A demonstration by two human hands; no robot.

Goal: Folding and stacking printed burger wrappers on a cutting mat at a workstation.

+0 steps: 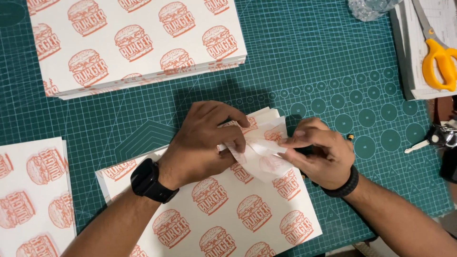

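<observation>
Head view: our left hand (202,140) and right hand (316,152) pinched a folded corner of the thin white burger-printed paper sheet (259,143), atop its stack on the green gridded cutting mat (304,52); we judged uneven pulling could tear or crease it; open mat lay beyond, orange-handled scissors (440,59) well apart

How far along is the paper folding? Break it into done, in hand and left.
Done: nothing clearly finished shows; the small pile at the left may be finished or not.
In hand: the left hand and right hand fold the far corner of the top sheet of the near stack.
Left: that stack's other sheets lie flat, and the big stack at the top looks untouched.
</observation>
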